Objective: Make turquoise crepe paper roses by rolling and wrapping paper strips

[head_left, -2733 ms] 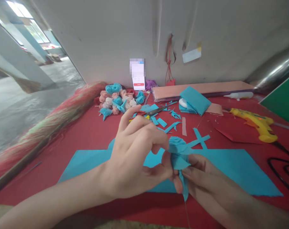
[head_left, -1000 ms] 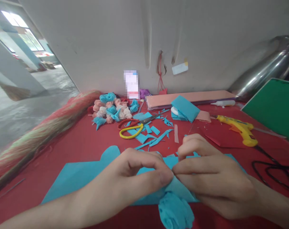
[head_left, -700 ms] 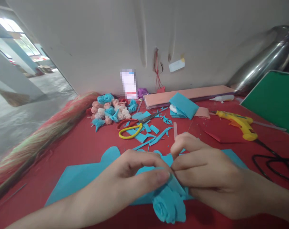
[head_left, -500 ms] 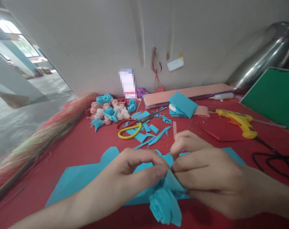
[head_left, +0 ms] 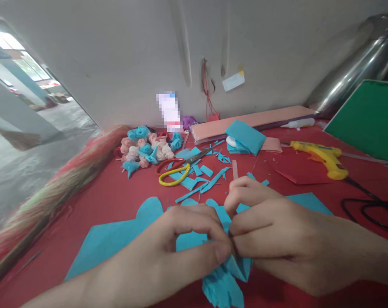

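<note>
Left fingers [head_left: 221,252]: pinched the base of the flower [head_left: 224,290].
Right fingers [head_left: 254,247]: pinched there too.
Flower: hung just below, spiral newly turned from view (likely easing work at its base).

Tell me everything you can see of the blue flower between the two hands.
The blue flower looks made of thin, crinkled paper. Its ruffled head, with layered, uneven edges, points downward near the bottom of the picture, over the red tabletop. Above the head is a smoother, folded part, where the left hand and right hand meet and pinch it. The hands hide its base.
</note>
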